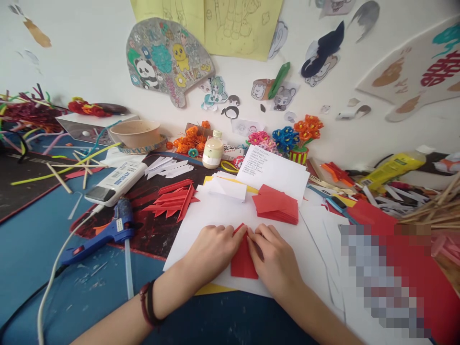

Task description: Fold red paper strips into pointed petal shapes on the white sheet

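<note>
A small red paper piece lies on white sheets in front of me, its far end narrowed to a point. My left hand presses on its upper left edge with the fingers together. From the other side, my right hand pinches the paper near the same tip, fingers bent. Beyond my right hand sits a stack of red paper pieces. A folded white paper rests behind the hands. Several folded red strips are piled to the left of the sheets.
A blue glue gun and a white power bank with a cable lie at left. A small bottle, a handwritten sheet and flower pieces stand behind. Large red paper and a yellow bottle are at right.
</note>
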{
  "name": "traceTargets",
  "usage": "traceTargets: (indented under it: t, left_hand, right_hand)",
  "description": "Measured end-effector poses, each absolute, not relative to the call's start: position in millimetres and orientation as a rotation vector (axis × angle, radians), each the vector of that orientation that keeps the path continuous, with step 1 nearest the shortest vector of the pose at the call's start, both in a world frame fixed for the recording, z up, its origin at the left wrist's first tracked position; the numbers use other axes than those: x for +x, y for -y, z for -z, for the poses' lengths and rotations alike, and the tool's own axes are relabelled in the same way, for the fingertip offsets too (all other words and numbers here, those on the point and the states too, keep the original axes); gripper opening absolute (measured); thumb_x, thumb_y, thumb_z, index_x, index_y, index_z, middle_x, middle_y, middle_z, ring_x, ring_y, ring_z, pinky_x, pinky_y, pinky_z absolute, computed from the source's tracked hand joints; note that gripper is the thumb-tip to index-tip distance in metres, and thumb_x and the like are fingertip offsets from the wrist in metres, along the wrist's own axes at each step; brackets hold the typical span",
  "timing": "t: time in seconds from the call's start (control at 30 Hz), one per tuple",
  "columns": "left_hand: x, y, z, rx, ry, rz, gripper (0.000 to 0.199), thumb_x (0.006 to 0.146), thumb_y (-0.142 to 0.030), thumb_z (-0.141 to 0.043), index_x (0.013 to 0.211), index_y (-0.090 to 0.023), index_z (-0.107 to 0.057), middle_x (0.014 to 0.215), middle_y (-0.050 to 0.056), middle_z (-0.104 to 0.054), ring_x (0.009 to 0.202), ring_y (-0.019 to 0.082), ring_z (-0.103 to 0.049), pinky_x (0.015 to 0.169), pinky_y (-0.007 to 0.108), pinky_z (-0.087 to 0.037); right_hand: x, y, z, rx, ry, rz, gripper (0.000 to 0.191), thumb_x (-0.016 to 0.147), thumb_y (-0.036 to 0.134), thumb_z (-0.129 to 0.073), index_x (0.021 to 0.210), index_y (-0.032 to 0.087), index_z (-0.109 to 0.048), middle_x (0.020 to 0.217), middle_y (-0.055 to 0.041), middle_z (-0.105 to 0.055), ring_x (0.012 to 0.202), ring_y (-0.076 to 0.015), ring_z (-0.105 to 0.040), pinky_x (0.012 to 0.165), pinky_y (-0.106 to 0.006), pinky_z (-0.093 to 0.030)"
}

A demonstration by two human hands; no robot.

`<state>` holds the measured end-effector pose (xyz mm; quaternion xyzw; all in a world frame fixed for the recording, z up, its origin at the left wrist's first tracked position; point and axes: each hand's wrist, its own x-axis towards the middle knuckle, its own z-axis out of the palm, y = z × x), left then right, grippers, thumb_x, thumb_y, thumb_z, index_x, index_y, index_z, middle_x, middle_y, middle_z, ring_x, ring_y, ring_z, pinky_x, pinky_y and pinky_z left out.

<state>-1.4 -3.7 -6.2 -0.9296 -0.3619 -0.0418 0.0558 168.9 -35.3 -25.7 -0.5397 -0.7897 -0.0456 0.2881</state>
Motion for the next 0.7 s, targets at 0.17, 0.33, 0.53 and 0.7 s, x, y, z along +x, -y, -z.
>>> traceTargets:
  t: [0.17,0.33,0.53,0.7]
  left_hand:
    - [0.7,2.6,8.0,-2.794,1.163,0.075,0.035,0.094,-0.018,-0.043,0.129,-0.017,-0.044,0.075,0.004,-0.060,0.062,0.017,-0.062,0.052,0.023,-0.043]
    - [0.4,0.0,12.4,-2.785,1.197,0.134,0.040,0.096,-0.021,-0.041,0.136,-0.019,-0.040,0.072,0.002,-0.061,0.060,0.018,-0.062,0.050,0.024,-0.039]
    - [2.2,-2.6,12.0,-2.718,1.465,0.413,0.025,0.098,-0.030,-0.037,0.106,-0.018,-0.058,0.076,0.003,-0.062,0.066,0.015,-0.060,0.054,0.023,-0.036]
    - [6.3,-2.5,8.7,-2.728,1.692,0.661,0.023,0.091,-0.036,-0.051,0.079,-0.018,-0.057,0.077,0.002,-0.062,0.075,0.018,-0.057,0.066,0.028,-0.038]
  right_hand:
    - [170.8,35.2,28.6,-1.498,2.112,0.297,0.031,0.094,0.019,-0.044,0.065,0.018,-0.058,0.060,-0.0010,-0.052,0.058,-0.0137,-0.047,0.053,-0.029,-0.033]
    - [172.0,34.9,27.4,-1.493,2.140,0.328,0.038,0.094,0.020,-0.042,0.058,0.018,-0.051,0.055,-0.0002,-0.049,0.052,-0.0119,-0.045,0.050,-0.028,-0.029]
    - [172.8,33.5,27.1,-1.462,2.083,0.283,0.041,0.095,0.022,-0.042,0.055,0.018,-0.048,0.053,0.0011,-0.047,0.050,-0.0102,-0.043,0.051,-0.026,-0.028]
    - [173.8,34.8,30.3,-1.464,2.087,0.262,0.040,0.096,0.024,-0.043,0.057,0.018,-0.049,0.052,0.0010,-0.049,0.050,-0.0100,-0.045,0.051,-0.025,-0.028]
